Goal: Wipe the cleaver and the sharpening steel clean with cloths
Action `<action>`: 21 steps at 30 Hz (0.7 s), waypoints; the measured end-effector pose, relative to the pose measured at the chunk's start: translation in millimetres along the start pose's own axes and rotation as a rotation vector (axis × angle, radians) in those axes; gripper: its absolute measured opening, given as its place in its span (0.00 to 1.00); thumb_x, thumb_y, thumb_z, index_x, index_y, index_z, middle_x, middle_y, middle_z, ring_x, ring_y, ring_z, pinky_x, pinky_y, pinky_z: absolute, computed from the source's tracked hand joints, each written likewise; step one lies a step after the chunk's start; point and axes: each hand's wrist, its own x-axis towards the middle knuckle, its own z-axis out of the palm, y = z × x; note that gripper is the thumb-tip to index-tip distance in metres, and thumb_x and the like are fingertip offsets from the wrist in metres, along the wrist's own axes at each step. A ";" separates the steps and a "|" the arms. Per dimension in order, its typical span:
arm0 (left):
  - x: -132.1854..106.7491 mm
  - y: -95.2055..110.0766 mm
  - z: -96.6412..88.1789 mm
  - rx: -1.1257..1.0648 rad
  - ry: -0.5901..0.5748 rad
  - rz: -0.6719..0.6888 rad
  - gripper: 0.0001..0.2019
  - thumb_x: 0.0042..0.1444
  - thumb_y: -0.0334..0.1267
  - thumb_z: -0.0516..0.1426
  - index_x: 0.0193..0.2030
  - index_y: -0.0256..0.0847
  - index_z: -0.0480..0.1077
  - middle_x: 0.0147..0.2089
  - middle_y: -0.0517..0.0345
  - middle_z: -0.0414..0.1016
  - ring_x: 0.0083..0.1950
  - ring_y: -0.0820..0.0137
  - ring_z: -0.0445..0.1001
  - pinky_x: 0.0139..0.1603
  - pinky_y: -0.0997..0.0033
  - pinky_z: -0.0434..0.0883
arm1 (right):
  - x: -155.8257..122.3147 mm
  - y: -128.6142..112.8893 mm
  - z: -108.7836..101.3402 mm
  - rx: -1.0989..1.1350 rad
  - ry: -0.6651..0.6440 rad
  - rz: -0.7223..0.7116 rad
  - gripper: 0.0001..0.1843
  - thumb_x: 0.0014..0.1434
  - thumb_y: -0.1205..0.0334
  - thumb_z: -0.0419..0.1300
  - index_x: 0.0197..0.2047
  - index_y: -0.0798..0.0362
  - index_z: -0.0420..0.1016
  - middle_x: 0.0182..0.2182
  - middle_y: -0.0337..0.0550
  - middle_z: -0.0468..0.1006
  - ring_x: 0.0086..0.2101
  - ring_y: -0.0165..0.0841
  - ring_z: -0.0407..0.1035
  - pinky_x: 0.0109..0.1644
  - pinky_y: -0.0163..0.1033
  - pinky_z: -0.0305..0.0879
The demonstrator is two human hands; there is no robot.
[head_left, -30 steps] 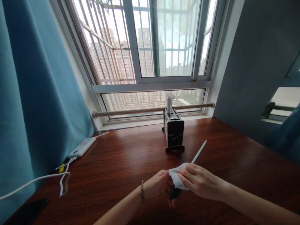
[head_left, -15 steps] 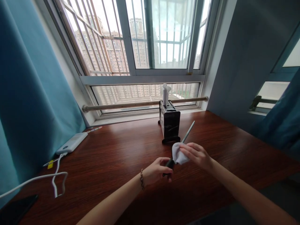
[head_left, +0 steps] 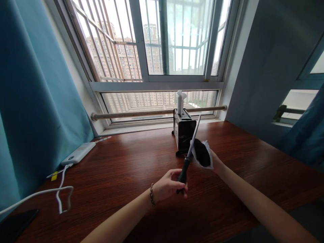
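Note:
A sharpening steel (head_left: 192, 140) with a ribbed black handle and a slim grey rod points up and away, tilted slightly right. My left hand (head_left: 174, 185) is closed around its handle. Just right of the rod is a white cloth (head_left: 210, 153) with a large black patch facing me. My right hand (head_left: 215, 160) holds this cloth from behind. The cloth hides most of those fingers. Its left edge meets or overlaps the rod; whether it touches, I cannot tell.
Behind the rod stands a black box-like stand (head_left: 186, 135) with a white upright roll (head_left: 180, 103) on top. At left on the wooden table (head_left: 121, 175) lie a white power bank (head_left: 79, 153), a white cable (head_left: 58, 192) and a dark flat object (head_left: 19, 222).
My right hand has turned over, so the cloth's black patch now shows, and has shifted slightly right. The steel has swung more upright, its handle still in my left hand.

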 end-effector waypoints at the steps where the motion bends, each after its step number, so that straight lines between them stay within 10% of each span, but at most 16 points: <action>1: 0.2 0.4 -1.1 0.001 0.004 0.000 0.16 0.43 0.31 0.63 0.38 0.31 0.66 0.28 0.53 0.72 0.26 0.70 0.73 0.28 0.72 0.72 | 0.1 2.2 1.6 0.019 -0.036 0.063 0.27 0.50 0.46 0.67 0.47 0.56 0.74 0.48 0.44 0.73 0.48 0.32 0.67 0.53 0.31 0.64; 8: 5.3 -3.6 -7.8 -0.009 0.015 -0.076 0.15 0.43 0.31 0.63 0.38 0.31 0.66 0.30 0.51 0.73 0.31 0.65 0.76 0.32 0.69 0.73 | -19.7 13.9 -10.0 -0.013 -0.133 0.092 0.17 0.55 0.51 0.65 0.39 0.58 0.78 0.35 0.47 0.78 0.34 0.34 0.73 0.41 0.33 0.70; 15: 10.9 -11.0 -11.7 0.022 0.045 -0.114 0.19 0.45 0.31 0.63 0.43 0.32 0.65 0.31 0.49 0.74 0.35 0.61 0.78 0.31 0.73 0.71 | -25.3 8.7 3.5 0.110 -0.282 0.118 0.19 0.64 0.53 0.53 0.47 0.60 0.75 0.47 0.51 0.73 0.48 0.40 0.67 0.55 0.42 0.62; 21: 12.3 -14.9 -12.6 0.076 0.059 -0.161 0.21 0.45 0.31 0.63 0.46 0.32 0.64 0.32 0.48 0.75 0.35 0.61 0.78 0.31 0.73 0.71 | -28.3 8.4 -8.2 0.227 -0.134 0.087 0.14 0.57 0.58 0.55 0.42 0.55 0.77 0.41 0.42 0.77 0.44 0.37 0.69 0.54 0.43 0.63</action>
